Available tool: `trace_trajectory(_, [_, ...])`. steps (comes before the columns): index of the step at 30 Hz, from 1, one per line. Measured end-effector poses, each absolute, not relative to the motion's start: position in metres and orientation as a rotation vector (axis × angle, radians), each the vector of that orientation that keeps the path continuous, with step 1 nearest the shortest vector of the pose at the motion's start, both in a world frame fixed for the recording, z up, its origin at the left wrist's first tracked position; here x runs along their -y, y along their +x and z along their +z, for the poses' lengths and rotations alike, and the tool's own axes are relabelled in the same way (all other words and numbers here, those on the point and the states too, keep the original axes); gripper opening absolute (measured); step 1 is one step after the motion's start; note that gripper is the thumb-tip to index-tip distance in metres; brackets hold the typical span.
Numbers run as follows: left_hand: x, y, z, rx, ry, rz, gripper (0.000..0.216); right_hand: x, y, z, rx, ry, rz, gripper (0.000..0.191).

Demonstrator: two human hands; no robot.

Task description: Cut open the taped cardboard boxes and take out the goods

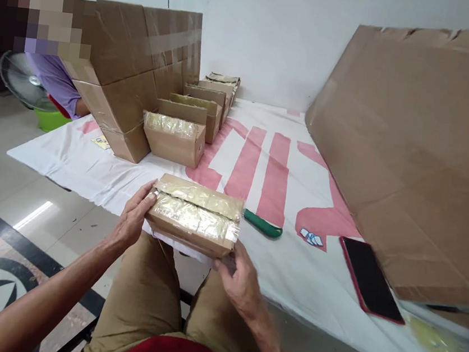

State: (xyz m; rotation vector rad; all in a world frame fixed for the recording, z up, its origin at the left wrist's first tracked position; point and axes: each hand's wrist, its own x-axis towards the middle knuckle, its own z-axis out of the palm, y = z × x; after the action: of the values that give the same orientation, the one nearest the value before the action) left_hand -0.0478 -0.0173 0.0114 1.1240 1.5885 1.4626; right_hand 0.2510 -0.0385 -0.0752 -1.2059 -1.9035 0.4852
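A small cardboard box with shiny clear tape along its slit top is held at the table's front edge, above my lap. My left hand grips its left end, thumb on the top edge. At the lower right corner, my right hand holds the box, its fingers partly hidden behind and under it. The top seam is split lengthwise, with the flaps slightly apart. Just right of the box lies a green-handled tool, probably a knife; its other end is hidden behind the box.
Several open small boxes stand in a row beyond, beside a wall of stacked large cartons. A big cardboard carton leans on the right, near a phone. At the left, a person's purple sleeve shows near a fan.
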Motion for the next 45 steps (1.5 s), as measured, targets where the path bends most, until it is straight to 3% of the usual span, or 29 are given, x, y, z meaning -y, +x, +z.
trace_trajectory(3, [0.017, -0.052, 0.006, -1.541, 1.132, 1.430, 0.072, 0.010, 0.291, -0.067, 1.973, -1.202, 0.333, 0.036])
trace_trajectory(10, [0.005, -0.038, -0.005, -1.396, 0.950, 1.600, 0.075, -0.078, 0.336, -0.074, 2.336, -1.469, -0.117, 0.035])
trace_trajectory(14, [0.005, -0.036, -0.008, -1.325, 0.926, 1.644, 0.074, -0.085, 0.333, -0.076, 2.346, -1.466, -0.134, 0.032])
trace_trajectory(20, [-0.004, -0.045, -0.022, -1.348, 1.175, 1.673, 0.074, -0.052, 0.341, 0.014, 1.876, -1.588, 0.226, 0.048])
trace_trajectory(23, [-0.007, -0.053, -0.024, -1.375, 1.422, 1.624, 0.061, -0.031, 0.314, 0.064, 2.085, -1.379, 0.247, 0.043])
trace_trajectory(28, [-0.005, -0.058, -0.019, -1.375, 1.570, 1.530, 0.048, -0.021, 0.236, 0.092, 2.468, -0.790, -0.186, 0.032])
trace_trajectory(34, [-0.004, -0.051, -0.016, -1.404, 1.514, 1.523, 0.051, -0.025, 0.194, 0.094, 2.653, -0.857, -0.730, 0.027])
trace_trajectory(41, [-0.004, -0.050, -0.017, -1.435, 1.481, 1.544, 0.054, -0.020, 0.177, 0.140, 3.101, -1.394, -0.565, 0.017])
trace_trajectory(45, [-0.004, -0.050, -0.017, -1.470, 1.467, 1.561, 0.054, -0.027, 0.195, 0.168, 3.266, -1.626, -0.381, 0.022])
